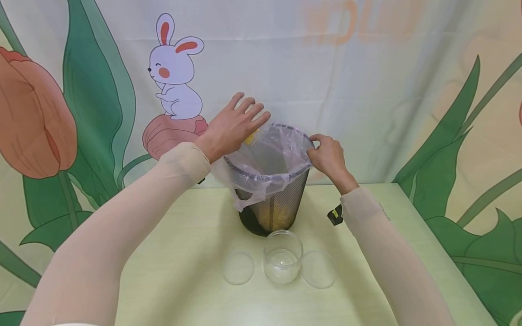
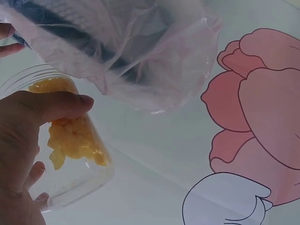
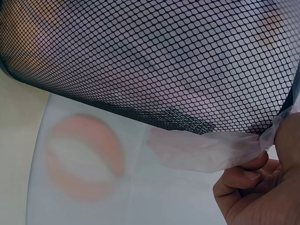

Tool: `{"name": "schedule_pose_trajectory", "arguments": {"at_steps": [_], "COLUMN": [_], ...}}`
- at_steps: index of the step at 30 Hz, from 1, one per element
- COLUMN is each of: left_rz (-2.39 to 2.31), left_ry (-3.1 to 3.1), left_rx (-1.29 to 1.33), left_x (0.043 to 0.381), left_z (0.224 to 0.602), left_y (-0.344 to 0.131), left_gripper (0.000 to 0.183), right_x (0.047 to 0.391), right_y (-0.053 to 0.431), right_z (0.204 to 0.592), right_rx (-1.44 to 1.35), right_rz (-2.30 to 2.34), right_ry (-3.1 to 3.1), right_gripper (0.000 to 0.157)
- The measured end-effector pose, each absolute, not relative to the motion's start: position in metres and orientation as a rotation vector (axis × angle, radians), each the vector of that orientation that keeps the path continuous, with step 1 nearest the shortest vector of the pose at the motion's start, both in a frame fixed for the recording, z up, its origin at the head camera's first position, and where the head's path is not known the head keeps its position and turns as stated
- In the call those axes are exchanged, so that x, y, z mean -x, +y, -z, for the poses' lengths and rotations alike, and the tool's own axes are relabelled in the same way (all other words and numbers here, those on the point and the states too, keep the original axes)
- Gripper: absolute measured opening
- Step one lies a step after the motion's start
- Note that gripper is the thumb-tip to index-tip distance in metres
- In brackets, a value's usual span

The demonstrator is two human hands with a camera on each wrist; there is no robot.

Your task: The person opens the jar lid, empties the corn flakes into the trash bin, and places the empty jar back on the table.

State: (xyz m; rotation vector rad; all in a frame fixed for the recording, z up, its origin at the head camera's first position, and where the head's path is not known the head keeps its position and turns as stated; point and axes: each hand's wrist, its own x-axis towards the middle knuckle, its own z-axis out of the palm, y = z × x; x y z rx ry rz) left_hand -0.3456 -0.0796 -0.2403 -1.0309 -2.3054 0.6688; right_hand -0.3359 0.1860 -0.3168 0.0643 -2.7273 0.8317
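Observation:
My left hand (image 1: 230, 131) grips a clear plastic jar (image 2: 77, 180) at the upper left of the bin. The jar is tilted with its mouth toward the bin's opening, and a yellow-orange lumpy mass (image 2: 72, 136) clings inside it. A black mesh waste bin (image 1: 297, 197) stands on the table, tipped somewhat. Its translucent pinkish bag (image 1: 261, 186) folds over the rim. At the rim's right side, my right hand (image 1: 328, 156) pinches the rim and bag edge. Through the mesh, something yellow (image 1: 276, 216) shows low in the bin.
In front of the bin, a second clear jar (image 1: 282, 270) stands uncovered on the pale green table (image 1: 183, 280). Clear round lids lie flat on either side: a left lid (image 1: 238, 268) and a right lid (image 1: 318, 270). A printed curtain (image 1: 261, 54) hangs close behind.

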Motion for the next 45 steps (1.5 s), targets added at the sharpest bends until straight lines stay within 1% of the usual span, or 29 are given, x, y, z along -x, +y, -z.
{"name": "schedule_pose_trajectory", "arguments": {"at_steps": [7, 17, 27, 45], "left_rz": [-0.720, -0.745, -0.797, -0.968], "left_ry": [-2.294, -2.266, -2.216, -2.129], "left_rx": [1.023, 1.024, 1.027, 1.047], "left_x": [0.3452, 0.3457, 0.3450, 0.3444], "left_z": [0.2395, 0.2401, 0.2390, 0.2395], "left_y": [-0.0790, -0.0785, -0.0774, -0.0720], "left_gripper": [0.081, 0.080, 0.071, 0.079], "right_x": [0.3360, 0.3364, 0.3374, 0.3360], "right_y": [0.1863, 0.1866, 0.1878, 0.1875], "right_z": [0.3165, 0.3185, 0.3179, 0.3189], "right_rx": [-0.072, -0.072, -0.075, -0.062], "right_rz": [-0.842, -0.844, -0.843, -0.858], "right_ry": [-2.726, -2.730, -2.727, -2.731], "right_gripper": [0.050, 0.050, 0.050, 0.050]}}
